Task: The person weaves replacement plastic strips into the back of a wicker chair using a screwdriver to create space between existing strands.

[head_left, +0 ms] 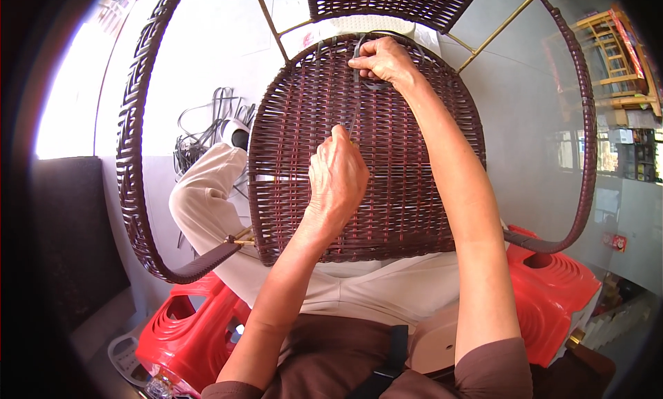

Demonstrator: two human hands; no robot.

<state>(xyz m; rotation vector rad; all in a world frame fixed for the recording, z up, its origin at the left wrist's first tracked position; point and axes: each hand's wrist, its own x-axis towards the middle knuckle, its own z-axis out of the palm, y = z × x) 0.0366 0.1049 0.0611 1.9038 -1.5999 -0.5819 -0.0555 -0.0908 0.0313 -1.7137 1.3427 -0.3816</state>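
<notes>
While the woven seat lies across the lap:
Left hand: pinched on a strand at mid-seat.
Right hand: clamped on a grey strip at the far edge.
Stools: red, near.

Dark brown woven wicker chair seat, tilted on lap, grey strand threaded through

Seen from above: a dark brown woven chair seat resting across pale trousers at centre. Left hand pressed on the weave, pinching a thin grey strand running toward twelve o'clock. Right hand at twelve o'clock, closed on that strand's loop (partly hidden by fingers). Red plastic stools at seven and four o'clock; loose grey strands at ten.
</notes>
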